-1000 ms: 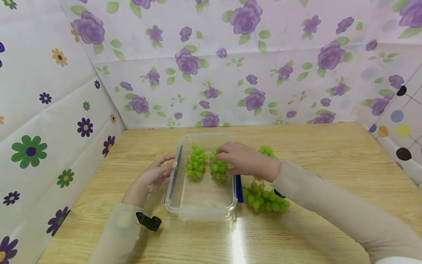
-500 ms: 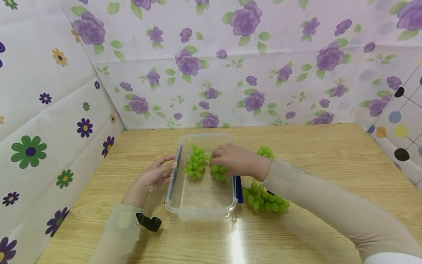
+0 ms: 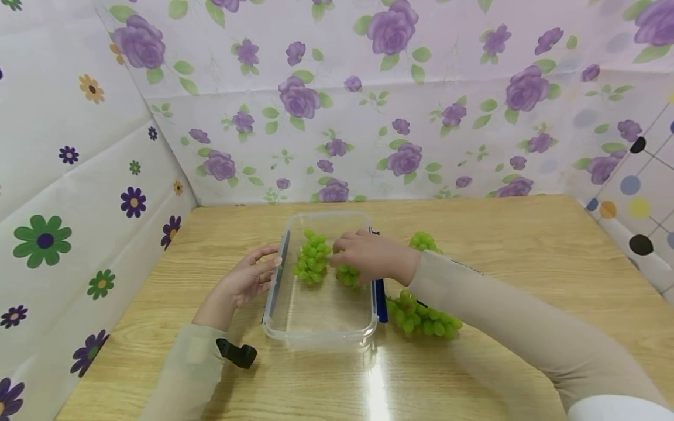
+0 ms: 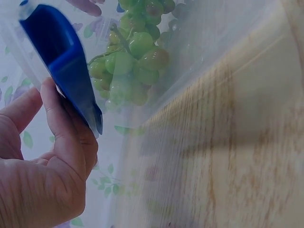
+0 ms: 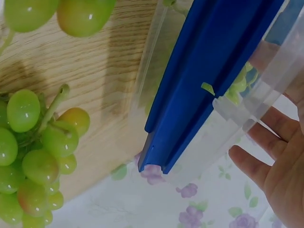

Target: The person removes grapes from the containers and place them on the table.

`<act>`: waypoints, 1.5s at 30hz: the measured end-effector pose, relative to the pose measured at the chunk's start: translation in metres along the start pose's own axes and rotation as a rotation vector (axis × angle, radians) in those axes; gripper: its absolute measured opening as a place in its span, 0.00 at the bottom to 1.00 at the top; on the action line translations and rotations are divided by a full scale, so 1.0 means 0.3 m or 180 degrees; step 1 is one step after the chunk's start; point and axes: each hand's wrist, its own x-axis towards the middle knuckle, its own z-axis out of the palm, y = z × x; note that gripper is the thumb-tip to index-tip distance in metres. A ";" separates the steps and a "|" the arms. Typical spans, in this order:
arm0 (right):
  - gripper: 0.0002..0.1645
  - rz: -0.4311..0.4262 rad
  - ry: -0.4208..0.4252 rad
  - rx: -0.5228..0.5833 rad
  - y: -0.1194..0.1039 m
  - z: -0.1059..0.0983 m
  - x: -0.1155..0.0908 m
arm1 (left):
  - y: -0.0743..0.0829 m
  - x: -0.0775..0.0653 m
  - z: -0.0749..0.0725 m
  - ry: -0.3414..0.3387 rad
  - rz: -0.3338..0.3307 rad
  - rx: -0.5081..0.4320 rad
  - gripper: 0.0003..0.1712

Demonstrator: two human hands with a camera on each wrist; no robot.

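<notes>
A clear plastic container (image 3: 316, 335) with blue side clips (image 3: 381, 304) stands on the table, its top uncovered. Inside, toward the back, lie two bunches of green grapes: the left bunch (image 3: 312, 258) in plain sight, the right bunch (image 3: 347, 276) mostly covered by my right hand (image 3: 374, 256). That hand reaches in over the right wall, its fingers spread over the grapes; the right wrist view (image 5: 280, 152) shows them apart. Outside the left wall, my left hand (image 3: 246, 280) rests relaxed fingertips on the rim, beside a blue clip (image 4: 61, 61) in the left wrist view.
To the right of the container a bunch of green grapes (image 3: 423, 316) lies on the wooden table (image 3: 505, 234), under my right forearm. Another bunch (image 3: 423, 241) shows behind my wrist. Flower-patterned sheets (image 3: 368, 123) bound the table at the back and sides.
My right hand has shifted a little to the left over the right bunch inside the container, covering more of it. The left hand and the container have stayed in place.
</notes>
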 end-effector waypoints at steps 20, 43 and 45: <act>0.29 0.0166 -0.0537 -0.0185 0.004 0.000 0.062 | 0.000 0.008 -0.006 -0.0027 -0.0015 -0.0073 0.34; 0.30 0.0330 -0.0841 0.0075 0.002 0.022 0.102 | 0.000 0.007 -0.008 -0.0032 -0.0005 -0.0109 0.34; 0.30 0.0366 -0.0862 0.0210 0.003 0.024 0.102 | 0.000 0.007 -0.007 -0.0038 -0.0006 -0.0126 0.34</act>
